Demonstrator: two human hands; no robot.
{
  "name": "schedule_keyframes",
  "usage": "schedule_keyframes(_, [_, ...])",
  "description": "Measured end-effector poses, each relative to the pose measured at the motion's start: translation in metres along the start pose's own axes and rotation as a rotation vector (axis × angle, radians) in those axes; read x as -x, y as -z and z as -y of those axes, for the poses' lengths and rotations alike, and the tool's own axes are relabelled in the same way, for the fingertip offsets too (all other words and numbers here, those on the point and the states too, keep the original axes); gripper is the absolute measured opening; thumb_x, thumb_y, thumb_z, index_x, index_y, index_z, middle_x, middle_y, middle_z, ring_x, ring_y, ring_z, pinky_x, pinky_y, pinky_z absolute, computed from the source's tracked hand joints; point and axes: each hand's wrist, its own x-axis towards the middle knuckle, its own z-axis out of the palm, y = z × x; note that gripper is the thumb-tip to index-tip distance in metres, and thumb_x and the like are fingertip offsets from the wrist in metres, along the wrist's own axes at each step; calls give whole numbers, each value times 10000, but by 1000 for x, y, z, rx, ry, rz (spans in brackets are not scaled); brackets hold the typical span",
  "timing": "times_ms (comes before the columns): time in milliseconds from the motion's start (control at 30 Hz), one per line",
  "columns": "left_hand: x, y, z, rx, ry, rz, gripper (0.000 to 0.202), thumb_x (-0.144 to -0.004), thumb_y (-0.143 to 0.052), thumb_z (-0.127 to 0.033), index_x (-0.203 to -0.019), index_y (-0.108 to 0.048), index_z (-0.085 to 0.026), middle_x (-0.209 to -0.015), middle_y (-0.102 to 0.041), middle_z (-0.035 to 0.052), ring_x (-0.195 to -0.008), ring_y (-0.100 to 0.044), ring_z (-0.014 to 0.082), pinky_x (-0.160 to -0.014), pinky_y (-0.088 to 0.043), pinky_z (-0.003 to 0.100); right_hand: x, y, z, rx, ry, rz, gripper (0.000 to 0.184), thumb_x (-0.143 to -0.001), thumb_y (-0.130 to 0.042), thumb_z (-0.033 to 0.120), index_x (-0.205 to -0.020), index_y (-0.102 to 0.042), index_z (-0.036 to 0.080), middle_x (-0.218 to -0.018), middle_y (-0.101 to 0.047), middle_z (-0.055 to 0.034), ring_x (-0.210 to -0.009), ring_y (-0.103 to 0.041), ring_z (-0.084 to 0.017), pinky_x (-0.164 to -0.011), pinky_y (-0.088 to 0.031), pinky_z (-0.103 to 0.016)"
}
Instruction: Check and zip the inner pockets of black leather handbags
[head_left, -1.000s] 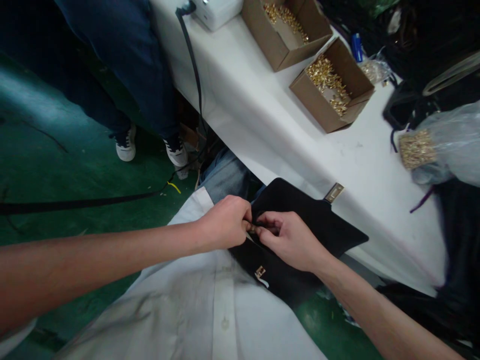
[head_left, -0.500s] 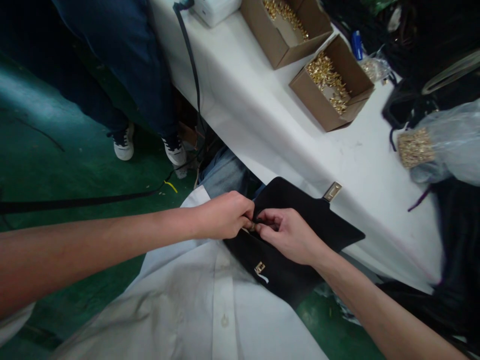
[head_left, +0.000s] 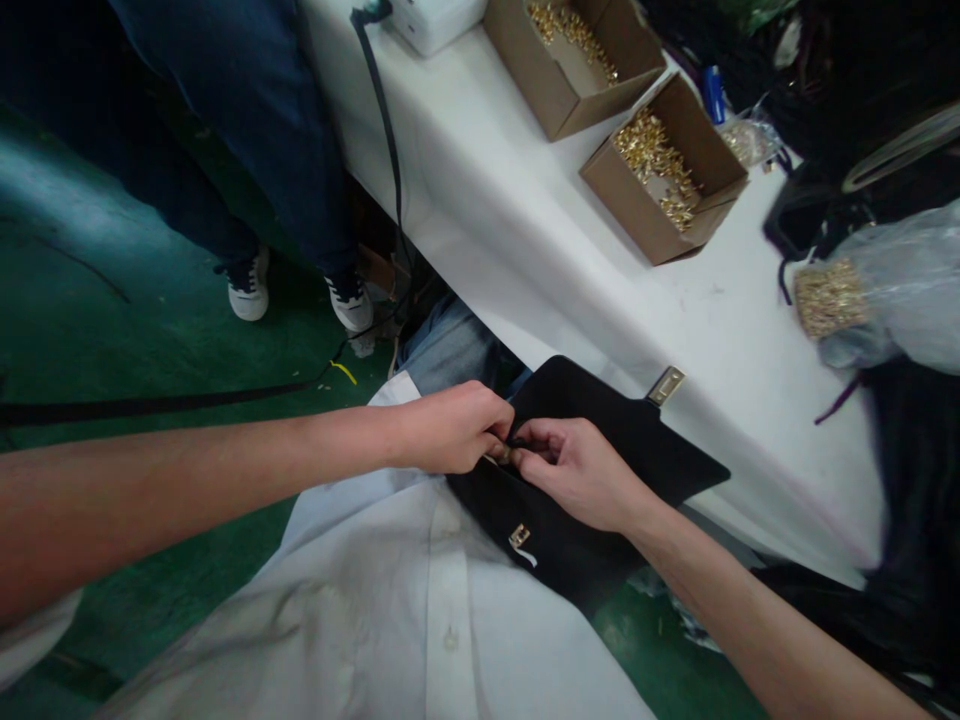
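Observation:
A black handbag [head_left: 577,570] lies across my lap against the table edge, its flap [head_left: 600,400] folded open. The flap carries a gold metal clasp plate [head_left: 665,385]. On the body sits a gold lock [head_left: 519,535] with a short white strip hanging from it. My left hand [head_left: 472,425] is closed, pinching the bag at its upper left corner. Closed too, my right hand [head_left: 574,465] meets it there, thumb and finger pressed together on a small pale or gold piece, too covered to name.
On the white-covered table [head_left: 510,190] stand two cardboard boxes [head_left: 637,220] [head_left: 555,100] of small gold fittings. A clear plastic bag [head_left: 900,290] of gold pieces lies at right. A person in jeans [head_left: 300,150] stands at the left. A black cord [head_left: 386,130] hangs over the table edge.
Almost nothing differs. My left forearm has risen slightly, while both hands keep their pinch at the same corner of the handbag.

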Motion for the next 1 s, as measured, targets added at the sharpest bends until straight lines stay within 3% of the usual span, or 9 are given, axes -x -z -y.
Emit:
schedule_keyframes(200, [0,1,-1,-44,-9,17,159,-913,-702,-54,-820,-734,-179,-750,-733,9,-714,-659,165,-607,-383,268,0,0,0,19,1,-12,127,-827,-638,280,-816,-722,186,-723,-633,19,-660,-502,-141,-590,-356,-285])
schedule_keyframes(400, [1,-10,-6,-149,10,-21,135,-902,-703,-51,-855,-714,-177,-814,-766,71,-790,-735,246,-600,-387,304,1,0,-4,88,29,-31,121,-868,-638,269,-828,-725,196,-777,-710,-4,-692,-572,-166,-624,-414,-301])
schedule_keyframes(600, [-1,-20,-13,-223,88,-79,169,-836,-714,-44,-946,-732,-171,-902,-791,111,-841,-779,303,-627,-479,320,3,3,-5,140,54,-62,134,-883,-646,280,-829,-736,197,-793,-753,-20,-719,-630,-191,-639,-463,-310])
schedule_keyframes(1000, [-5,-24,-27,-260,110,-97,80,-816,-721,-135,-880,-755,-170,-826,-788,133,-804,-792,349,-614,-519,360,2,16,4,319,70,-23,152,-819,-618,235,-764,-749,182,-647,-642,8,-617,-524,-149,-554,-366,-288])
